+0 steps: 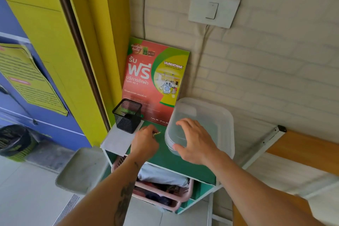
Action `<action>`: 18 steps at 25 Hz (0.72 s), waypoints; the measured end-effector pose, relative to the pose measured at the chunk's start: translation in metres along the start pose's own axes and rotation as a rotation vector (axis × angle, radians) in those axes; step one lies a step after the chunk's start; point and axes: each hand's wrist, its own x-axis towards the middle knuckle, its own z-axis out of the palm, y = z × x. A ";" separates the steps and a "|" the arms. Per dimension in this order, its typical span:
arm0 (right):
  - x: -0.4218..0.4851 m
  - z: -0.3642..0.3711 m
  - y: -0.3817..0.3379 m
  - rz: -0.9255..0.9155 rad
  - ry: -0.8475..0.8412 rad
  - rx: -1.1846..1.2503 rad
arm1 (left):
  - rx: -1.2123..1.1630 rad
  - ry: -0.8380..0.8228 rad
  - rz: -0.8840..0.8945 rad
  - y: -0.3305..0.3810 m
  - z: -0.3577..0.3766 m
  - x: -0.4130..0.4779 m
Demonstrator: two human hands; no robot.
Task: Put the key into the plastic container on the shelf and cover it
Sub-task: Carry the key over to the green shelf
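A clear plastic container [211, 115] with its lid on stands on the right part of the green shelf top [165, 158]. My right hand [196, 143] rests on the container's front left corner, fingers spread around the lid edge. My left hand [145, 143] hovers over the shelf just left of the container, fingers pinched on a small brass key [157, 133] whose tip pokes out to the right.
A black mesh pen holder [127, 114] stands at the shelf's back left on a white sheet. A red and green laundry poster [154, 79] leans on the wall behind. A pink basket [165, 192] of clothes sits in the lower shelf. Wooden table at right.
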 end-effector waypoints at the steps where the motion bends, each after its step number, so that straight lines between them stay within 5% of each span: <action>1: 0.000 0.000 0.000 0.008 0.004 0.013 | 0.031 0.003 0.014 0.000 0.001 0.001; 5: -0.003 0.003 0.001 0.015 0.013 0.035 | 0.120 0.067 0.065 -0.003 0.008 -0.001; 10: -0.005 0.003 0.000 -0.008 0.005 0.033 | -0.128 0.186 0.131 -0.001 0.006 -0.017; 18: -0.010 0.008 -0.004 0.080 -0.031 -0.244 | -0.431 -0.014 -0.060 0.017 0.004 -0.041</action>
